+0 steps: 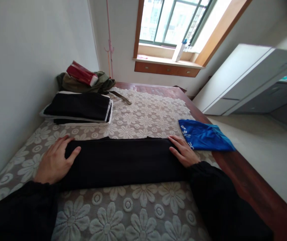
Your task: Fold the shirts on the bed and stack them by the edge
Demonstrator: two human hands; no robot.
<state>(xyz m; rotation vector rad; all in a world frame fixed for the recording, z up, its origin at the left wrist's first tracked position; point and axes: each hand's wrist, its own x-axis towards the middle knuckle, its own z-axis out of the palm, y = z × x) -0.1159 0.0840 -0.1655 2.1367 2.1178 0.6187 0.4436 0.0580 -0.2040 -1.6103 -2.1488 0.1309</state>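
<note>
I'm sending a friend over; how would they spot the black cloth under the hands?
On the flower-patterned cover, look lower in view than the white-edged black stack. The long black cloth lies there, left hand on one end, right hand on the other. Unlike that stack, it shows no white edging.

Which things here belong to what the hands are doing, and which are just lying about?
In hand:
- folded black cloth, left hand and right hand at its ends

Apparently just lying about:
- blue cloth
- white-edged black stack
- red packet
- olive-green fabric
</note>
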